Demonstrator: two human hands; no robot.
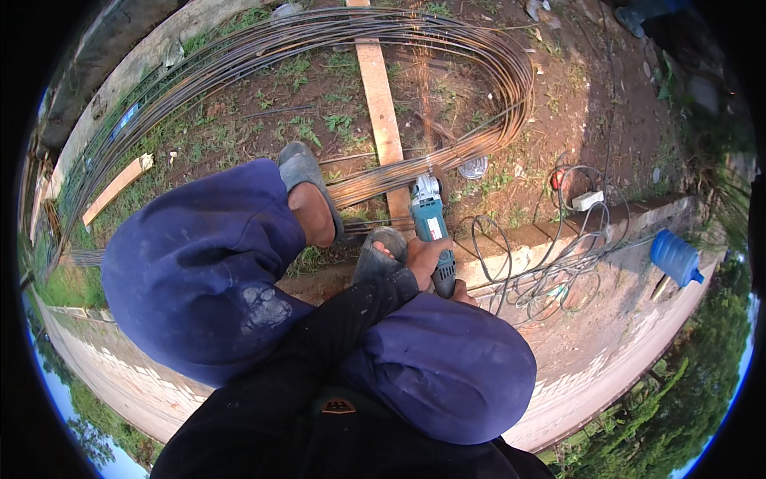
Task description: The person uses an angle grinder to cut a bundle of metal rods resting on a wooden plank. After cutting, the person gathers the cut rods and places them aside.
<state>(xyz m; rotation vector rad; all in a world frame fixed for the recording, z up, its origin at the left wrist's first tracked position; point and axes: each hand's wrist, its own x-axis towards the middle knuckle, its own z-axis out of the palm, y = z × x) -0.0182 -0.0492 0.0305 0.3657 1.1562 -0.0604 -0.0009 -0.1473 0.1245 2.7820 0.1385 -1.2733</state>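
My left hand (424,262) wraps round the body of a teal angle grinder (431,226). My right hand (462,294) is at the grinder's rear end, partly hidden behind my right knee; what shows of it is closed on the tool. The grinder's metal head and disc meet the bundled end of a coil of rusty steel rods (379,179). A stream of orange sparks (423,88) shoots away from the disc toward the far side. Beneath the rods lies a wooden plank (377,92).
My sandalled left foot (313,209) presses near the rods, and my other sandal (375,254) is beside the grinder. A tangled cable (558,281), a white socket block (588,200) and a blue water jug (675,257) lie to the right. Another board (116,190) lies left.
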